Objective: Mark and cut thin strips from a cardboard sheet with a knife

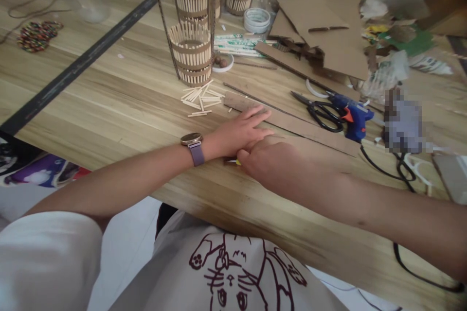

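Note:
My left hand point(239, 132), with a watch on its wrist, lies spread over a cardboard piece point(317, 150) near the table's front edge. Right beside it, touching or overlapping its fingers, my right hand point(268, 158) is closed around a small tool whose yellow part point(238, 162) peeks out by the thumb; most of that tool is hidden. A long cardboard strip point(292, 122) runs to the right just beyond both hands. Short wooden sticks point(199, 98) lie in a loose pile behind my left hand.
A stick-and-cardboard basket point(192, 58) stands behind the sticks. To the right are black scissors point(324, 114) and a blue glue gun point(355, 116) with its cable. Cardboard sheets point(328, 0) fill the back right. A beaded bundle point(38, 35) lies at the left.

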Available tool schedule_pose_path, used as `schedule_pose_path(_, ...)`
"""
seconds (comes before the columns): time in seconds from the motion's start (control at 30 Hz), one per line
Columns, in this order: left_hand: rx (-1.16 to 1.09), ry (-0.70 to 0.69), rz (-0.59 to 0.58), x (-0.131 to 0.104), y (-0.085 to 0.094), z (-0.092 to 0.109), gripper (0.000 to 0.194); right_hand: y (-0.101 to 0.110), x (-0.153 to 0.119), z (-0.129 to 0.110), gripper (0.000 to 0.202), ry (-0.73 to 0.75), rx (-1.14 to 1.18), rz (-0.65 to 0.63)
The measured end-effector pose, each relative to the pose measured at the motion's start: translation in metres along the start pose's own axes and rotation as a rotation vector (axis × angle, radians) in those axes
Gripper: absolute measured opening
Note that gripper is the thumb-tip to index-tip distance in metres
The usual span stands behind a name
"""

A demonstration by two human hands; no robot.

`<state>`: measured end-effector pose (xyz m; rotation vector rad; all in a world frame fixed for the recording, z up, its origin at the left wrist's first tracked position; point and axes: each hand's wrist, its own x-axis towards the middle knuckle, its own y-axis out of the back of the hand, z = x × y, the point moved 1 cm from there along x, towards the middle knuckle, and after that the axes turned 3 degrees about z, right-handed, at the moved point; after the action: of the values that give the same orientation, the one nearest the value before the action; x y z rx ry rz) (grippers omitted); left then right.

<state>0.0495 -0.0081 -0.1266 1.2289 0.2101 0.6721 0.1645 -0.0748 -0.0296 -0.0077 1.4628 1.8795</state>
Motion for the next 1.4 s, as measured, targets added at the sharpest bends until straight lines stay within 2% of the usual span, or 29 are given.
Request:
schedule_pose_path(0.3, 0.034, -0.017, -0.008, 0.000, -0.002, 0.001, 0.035, -0.021, -0.007, 0.003, 0.037, -0.072, 0.165, 0.137)
schedule_pose_path(0.53, 0.039, -0.046, 0.023, -0.003, -0.001, -0.001, 0.040, -0.044, -0.020, 0.008, 0.043, -0.105, 0.148, 0.103)
schedule_pose_path(0.67, 0.022, -0.056, 0.039, -0.005, -0.001, -0.002, 0.039, -0.066, -0.038, 0.019, 0.029, -0.108, 0.208, 0.095)
schedule_pose_path(0.73, 0.022, -0.053, 0.051, -0.004, -0.002, -0.002, 0.037, -0.074, -0.053, 0.029, 0.030, -0.182, 0.240, 0.117)
schedule_pose_path(0.87, 0.022, -0.057, 0.092, -0.004, -0.003, -0.001, 0.034, -0.084, -0.074, 0.057, 0.045, -0.488, 0.235, 0.156)
schedule_pose_path(1.03, 0.005, -0.110, 0.109, -0.006, -0.001, -0.002, 0.034, -0.107, -0.058, 0.082, 0.047, -0.638, 0.205, 0.198)
schedule_pose_path(1.1, 0.000, -0.135, 0.117, -0.008, 0.002, 0.000, 0.034, -0.114, -0.051, 0.084, 0.049, -0.638, 0.209, 0.223)
schedule_pose_path(1.17, 0.008, -0.143, 0.136, -0.012, 0.007, 0.004, 0.033, -0.117, -0.052, 0.080, 0.052, -0.633, 0.208, 0.315)
schedule_pose_path(1.27, 0.032, -0.152, 0.135, -0.023, 0.016, 0.016, 0.032, -0.114, -0.071, 0.065, 0.050, -0.527, 0.245, 0.455)
schedule_pose_path(1.37, 0.084, -0.160, 0.007, -0.036, 0.021, 0.026, 0.060, -0.117, -0.097, 0.044, 0.052, -0.273, 0.375, 0.393)
schedule_pose_path(1.4, 0.108, -0.148, -0.045, -0.040, 0.022, 0.027, 0.068, -0.120, -0.104, 0.037, 0.056, -0.231, 0.401, 0.366)
